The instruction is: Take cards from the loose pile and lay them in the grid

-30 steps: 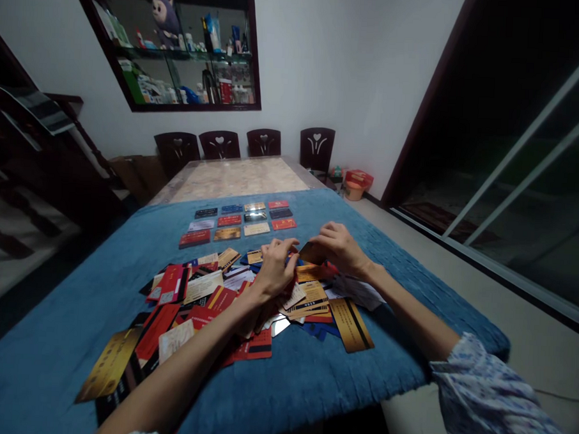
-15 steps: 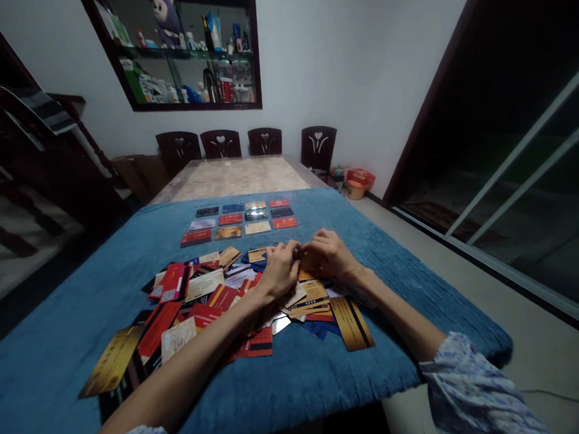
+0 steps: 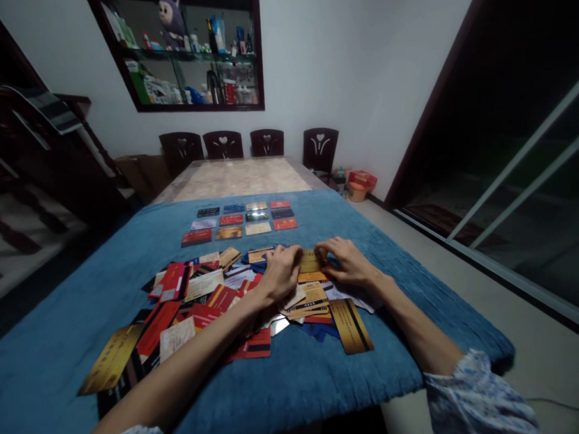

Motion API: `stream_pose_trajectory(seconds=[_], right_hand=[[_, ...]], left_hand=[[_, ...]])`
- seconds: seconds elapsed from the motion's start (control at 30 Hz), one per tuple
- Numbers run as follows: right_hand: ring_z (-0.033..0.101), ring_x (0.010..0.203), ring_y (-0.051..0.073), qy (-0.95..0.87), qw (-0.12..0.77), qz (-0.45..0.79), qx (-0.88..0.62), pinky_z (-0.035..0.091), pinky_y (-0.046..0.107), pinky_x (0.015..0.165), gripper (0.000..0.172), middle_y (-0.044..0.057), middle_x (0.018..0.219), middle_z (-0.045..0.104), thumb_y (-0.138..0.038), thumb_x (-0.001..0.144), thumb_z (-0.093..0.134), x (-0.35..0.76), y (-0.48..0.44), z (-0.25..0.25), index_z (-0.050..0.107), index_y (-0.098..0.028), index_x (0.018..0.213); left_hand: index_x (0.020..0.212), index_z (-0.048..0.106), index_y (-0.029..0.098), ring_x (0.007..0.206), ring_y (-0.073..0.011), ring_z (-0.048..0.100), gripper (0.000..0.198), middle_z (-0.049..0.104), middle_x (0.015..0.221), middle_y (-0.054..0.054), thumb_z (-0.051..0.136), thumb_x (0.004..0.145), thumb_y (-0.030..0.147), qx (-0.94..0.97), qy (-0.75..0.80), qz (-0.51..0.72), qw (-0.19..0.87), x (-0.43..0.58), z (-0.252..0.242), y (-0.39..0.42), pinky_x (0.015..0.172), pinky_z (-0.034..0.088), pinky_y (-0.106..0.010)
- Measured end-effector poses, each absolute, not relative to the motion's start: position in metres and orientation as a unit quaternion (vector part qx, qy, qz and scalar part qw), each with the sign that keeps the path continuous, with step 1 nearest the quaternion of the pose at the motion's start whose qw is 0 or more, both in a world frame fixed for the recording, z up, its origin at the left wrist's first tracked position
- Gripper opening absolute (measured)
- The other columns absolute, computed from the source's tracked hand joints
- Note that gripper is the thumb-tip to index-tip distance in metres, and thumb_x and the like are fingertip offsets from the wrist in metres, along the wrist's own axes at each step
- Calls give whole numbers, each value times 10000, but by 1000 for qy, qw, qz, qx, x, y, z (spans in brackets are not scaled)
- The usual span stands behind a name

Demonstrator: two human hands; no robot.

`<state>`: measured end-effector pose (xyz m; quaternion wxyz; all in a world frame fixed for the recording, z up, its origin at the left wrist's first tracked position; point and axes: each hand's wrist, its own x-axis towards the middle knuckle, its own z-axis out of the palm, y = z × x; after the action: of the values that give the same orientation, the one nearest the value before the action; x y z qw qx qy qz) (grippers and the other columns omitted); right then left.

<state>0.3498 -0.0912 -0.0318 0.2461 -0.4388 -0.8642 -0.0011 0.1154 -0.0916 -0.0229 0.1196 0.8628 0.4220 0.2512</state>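
Observation:
Between my two hands a gold card [image 3: 310,261] is held by its ends, just above the heap. My left hand [image 3: 282,268] is closed on its left end, fingers curled. At its right end my right hand [image 3: 345,260] pinches it with thumb and fingers. Below lies a loose heap of mixed cards, among them a yellow striped card [image 3: 312,301], a red card [image 3: 222,297] and a cream card [image 3: 204,284]. A gold card with a dark stripe [image 3: 352,326] sticks out at the heap's right. Part of the heap is hidden under my left forearm.
Beyond the heap, several cards lie in rows, including a gold card [image 3: 229,233] and a red card [image 3: 285,224]. A blue cloth [image 3: 389,349] covers the near part of the table [image 3: 243,176]. Dark chairs [image 3: 320,148] stand at the far end.
My right hand has moved slightly right, away from my left. The gold card between them now shows its broad face, where before it was mostly hidden by my fingers.

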Motion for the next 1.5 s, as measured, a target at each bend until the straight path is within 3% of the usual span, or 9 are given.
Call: stream_pose_trajectory(seconds=[0.3, 0.7, 0.9, 1.23, 1.5], right_hand=[[508, 975, 272, -864, 261, 34, -428, 434, 421, 864, 463, 89, 1034, 602, -243, 765, 679, 351, -92, -34, 579, -214, 1216], [503, 1026, 285, -873, 257, 19, -414, 448, 467, 900, 489, 126, 1134, 610, -255, 812, 649, 355, -86, -36, 587, -210, 1295], [519, 1075, 302, -882, 243, 7, -404, 451, 489, 905, 485, 152, 1212, 620, -327, 855, 641, 357, -83, -29, 581, -198, 1318], [495, 1077, 294, -901, 199, 2, -386, 464, 486, 912, 492, 159, 1187, 607, -451, 901, 600, 354, -76, -10, 592, -197, 1323], [482, 1050, 290, -916, 166, -10, -364, 461, 466, 887, 507, 161, 1163, 605, -504, 906, 586, 329, -53, 3, 613, -198, 1309]], left_hand=[[1242, 548, 180, 1084, -285, 507, 472, 665, 1185, -119, 516, 780, 87, 867, 426, 229, 121, 115, -25, -89, 918, 365, -455], [1157, 571, 170, 1071, -298, 512, 385, 668, 1124, -123, 552, 774, 133, 870, 436, 194, 121, 115, -13, -87, 899, 363, -440], [1128, 571, 177, 1072, -306, 511, 346, 665, 1122, -118, 584, 782, 163, 873, 434, 194, 110, 111, -12, -80, 886, 356, -431], [1180, 576, 170, 1123, -311, 489, 364, 621, 1167, -123, 600, 837, 291, 884, 436, 149, 79, 99, 2, -74, 905, 372, -461], [1142, 597, 179, 1195, -317, 450, 337, 565, 1242, -132, 614, 827, 296, 886, 441, 130, 57, 74, 12, -57, 938, 369, -472]])
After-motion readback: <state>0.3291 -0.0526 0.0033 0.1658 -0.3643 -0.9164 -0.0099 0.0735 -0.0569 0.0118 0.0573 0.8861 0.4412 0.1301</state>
